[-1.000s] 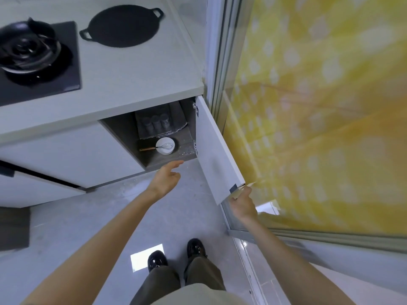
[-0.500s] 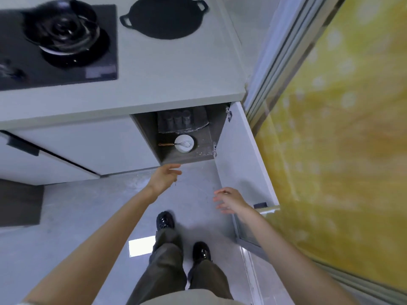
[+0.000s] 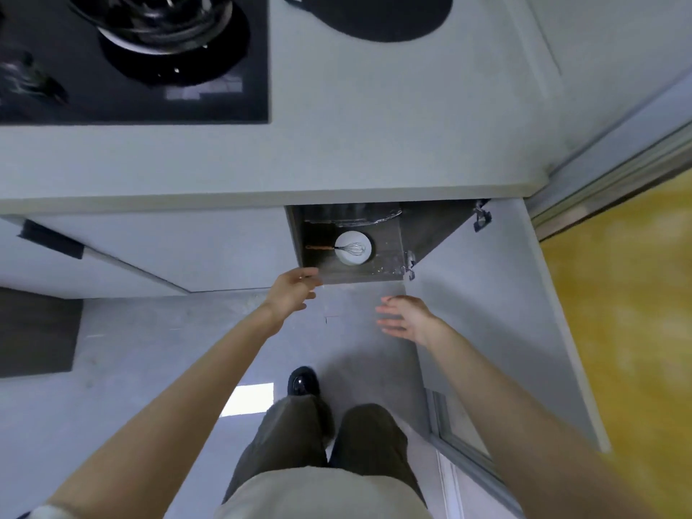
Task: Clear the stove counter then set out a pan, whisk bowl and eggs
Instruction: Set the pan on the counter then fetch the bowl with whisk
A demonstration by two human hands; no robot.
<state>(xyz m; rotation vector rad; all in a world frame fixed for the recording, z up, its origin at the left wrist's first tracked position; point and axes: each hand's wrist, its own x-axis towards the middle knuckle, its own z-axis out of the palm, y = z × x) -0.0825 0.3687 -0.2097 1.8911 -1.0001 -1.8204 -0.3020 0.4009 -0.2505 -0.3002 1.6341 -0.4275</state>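
A white bowl (image 3: 346,256) with a wire whisk (image 3: 352,249) lying across it sits on the floor of the open lower cabinet (image 3: 378,273). The whisk's wooden handle sticks out to the left. My left hand (image 3: 294,292) reaches toward the cabinet's front edge, fingers relaxed and empty, just below and left of the bowl. My right hand (image 3: 406,318) hovers open and empty over the floor, right of the left hand. A flat black pan (image 3: 378,16) with side handles lies on the counter (image 3: 374,125). No eggs are visible.
The cabinet door (image 3: 498,312) stands swung wide open to the right, beside a yellow glass panel (image 3: 636,312). A black stove (image 3: 149,69) with a dark pot on its burner takes the counter's left part. A dark tray sits at the cabinet's back.
My right hand let go of the cabinet door and moved left toward the opening. My left hand stayed near the cabinet's front edge. The view shifted closer over the counter.
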